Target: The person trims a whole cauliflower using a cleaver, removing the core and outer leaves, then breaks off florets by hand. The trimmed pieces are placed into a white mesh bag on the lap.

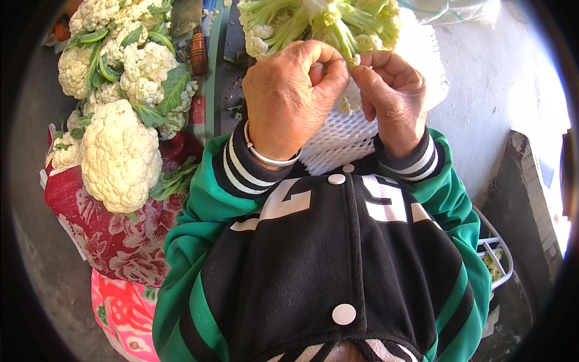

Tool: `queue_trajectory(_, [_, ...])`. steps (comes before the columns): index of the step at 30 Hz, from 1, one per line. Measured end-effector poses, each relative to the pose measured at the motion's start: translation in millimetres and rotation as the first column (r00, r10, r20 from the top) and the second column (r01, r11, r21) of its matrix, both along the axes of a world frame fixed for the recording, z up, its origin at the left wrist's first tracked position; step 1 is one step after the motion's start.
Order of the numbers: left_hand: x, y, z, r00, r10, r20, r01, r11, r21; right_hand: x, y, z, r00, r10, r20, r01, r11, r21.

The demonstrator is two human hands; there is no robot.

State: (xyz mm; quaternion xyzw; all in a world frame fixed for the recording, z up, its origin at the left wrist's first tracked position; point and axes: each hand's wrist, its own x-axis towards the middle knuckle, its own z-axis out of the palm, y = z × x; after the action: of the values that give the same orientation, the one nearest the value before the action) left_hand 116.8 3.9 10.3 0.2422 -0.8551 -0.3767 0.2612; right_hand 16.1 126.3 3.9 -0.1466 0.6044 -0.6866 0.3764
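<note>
A trimmed cauliflower with pale green stalks showing lies at the top middle, on white foam netting. My left hand is closed at its near edge, thumb and forefinger pinched by a stalk. Right beside it my right hand is also closed, its thumb and forefinger on a small cauliflower floret. The fingertips of both hands nearly meet there. My left hand's curled fingers are partly hidden, and the hands cover part of the cauliflower.
Several whole cauliflowers with green leaves are piled at left on a dark red floral cloth. Behind them lies a knife with a wooden handle. A white plastic basket stands at lower right. Clear plastic wrapping lies at top right.
</note>
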Motion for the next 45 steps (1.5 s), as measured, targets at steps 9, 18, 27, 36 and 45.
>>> queue_trajectory(9, [1,-1,-1,0.999,-0.008,0.043,0.004,0.994,0.106,4,-1,-1,0.998,-0.039,-0.054,0.039,0.999,0.012])
queue_trajectory(18, [9,-17,-4,0.994,-0.058,-0.092,0.101,0.808,0.58,5,-1,-3,0.998,-0.03,-0.054,0.03,1.0,0.002])
queue_trajectory(27, [54,-75,15,0.939,0.329,0.096,-0.253,0.855,-0.453,-1,-1,-8,0.999,0.003,0.046,0.001,0.996,-0.085])
queue_trajectory(36, [13,-23,18,0.996,-0.036,-0.086,0.032,0.998,-0.055,-4,1,-10,0.998,0.038,0.042,-0.033,0.993,-0.115])
queue_trajectory(45, [0,-6,15,0.996,-0.088,-0.024,0.09,0.99,0.11,0,0,-10,0.998,0.007,-0.056,-0.012,0.997,-0.079])
